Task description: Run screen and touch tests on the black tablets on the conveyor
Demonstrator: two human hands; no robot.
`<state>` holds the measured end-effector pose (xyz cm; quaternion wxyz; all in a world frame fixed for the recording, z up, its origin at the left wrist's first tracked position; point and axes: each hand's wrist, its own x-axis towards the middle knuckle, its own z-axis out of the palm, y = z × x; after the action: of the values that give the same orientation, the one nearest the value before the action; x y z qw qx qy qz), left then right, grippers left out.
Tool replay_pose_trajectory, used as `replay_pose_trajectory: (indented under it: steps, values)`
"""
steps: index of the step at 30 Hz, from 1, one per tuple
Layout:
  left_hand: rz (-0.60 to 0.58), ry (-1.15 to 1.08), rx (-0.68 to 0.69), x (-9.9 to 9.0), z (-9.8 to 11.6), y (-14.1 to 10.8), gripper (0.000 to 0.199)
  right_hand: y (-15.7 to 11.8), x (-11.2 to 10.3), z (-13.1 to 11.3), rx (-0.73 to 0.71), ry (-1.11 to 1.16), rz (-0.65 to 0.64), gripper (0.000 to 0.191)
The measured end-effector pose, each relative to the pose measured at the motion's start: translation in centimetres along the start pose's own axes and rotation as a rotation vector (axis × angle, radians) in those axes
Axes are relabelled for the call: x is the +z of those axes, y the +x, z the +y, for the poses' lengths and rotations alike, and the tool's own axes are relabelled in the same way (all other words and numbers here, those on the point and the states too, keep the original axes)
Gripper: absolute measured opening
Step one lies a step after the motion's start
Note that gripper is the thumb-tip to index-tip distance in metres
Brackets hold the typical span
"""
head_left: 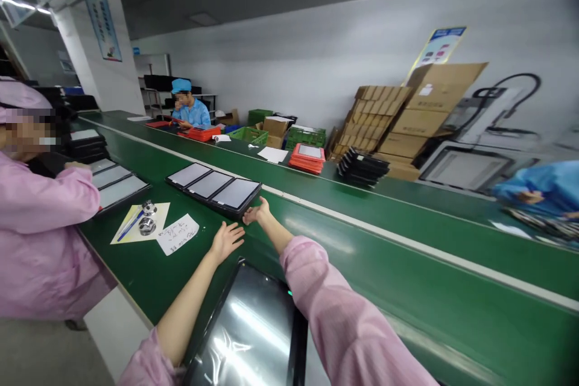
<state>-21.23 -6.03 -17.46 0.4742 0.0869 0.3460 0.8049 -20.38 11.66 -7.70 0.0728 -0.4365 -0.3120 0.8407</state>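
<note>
My left hand (227, 241) is open, palm up with fingers spread, above the green bench and holding nothing. My right hand (257, 211) has its fingers apart beside the right end of a black tray (215, 187) that bears three flat grey-white panels; whether it touches the tray I cannot tell. Below my hands, between my forearms, lies a large black panel (248, 332) with a glossy, reflective surface, partly hidden by my right sleeve.
A handwritten note (178, 234) and a yellow sheet (129, 230) with a pen and round metallic items lie left. A person in pink (40, 217) sits at more panels. Across the bench are red cases (307, 158), a black stack (362, 167) and people in blue.
</note>
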Motion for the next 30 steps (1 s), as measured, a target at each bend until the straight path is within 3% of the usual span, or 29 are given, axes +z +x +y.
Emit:
replay_pose_trajectory:
  steps: [3,6,11,14,19,24,27,30]
  values:
    - [0.025,-0.119,-0.001,-0.2,0.7,-0.2,0.044,-2.5,-1.3,0.0,0.059,0.034,-0.105,0.046]
    - [0.054,-0.217,0.034,-0.6,1.6,-0.3,0.046,-6.0,-4.1,-0.3,0.027,0.084,-0.2,0.037]
    - [0.173,-0.332,0.188,-1.2,3.7,0.4,0.068,-13.7,-11.7,-0.5,-0.103,0.131,-0.269,0.031]
    - [0.225,-0.323,0.225,-0.7,4.7,1.5,0.084,-18.4,-16.0,0.5,-0.208,0.147,-0.262,0.019]
    - [0.228,-0.168,0.202,1.7,4.9,2.0,0.095,-24.5,-20.8,3.4,-0.443,0.227,-0.2,0.023]
    - [0.247,0.053,0.155,3.8,5.4,0.5,0.09,-30.1,-24.7,6.0,-0.516,0.176,-0.203,0.033]
    - [0.227,0.274,0.214,5.0,6.8,-1.5,0.081,-33.6,-27.1,7.7,-0.568,0.142,-0.222,0.046]
    - [0.177,0.465,0.291,5.6,8.8,-5.4,0.084,-37.3,-29.6,9.7,-0.661,0.108,-0.206,0.064]
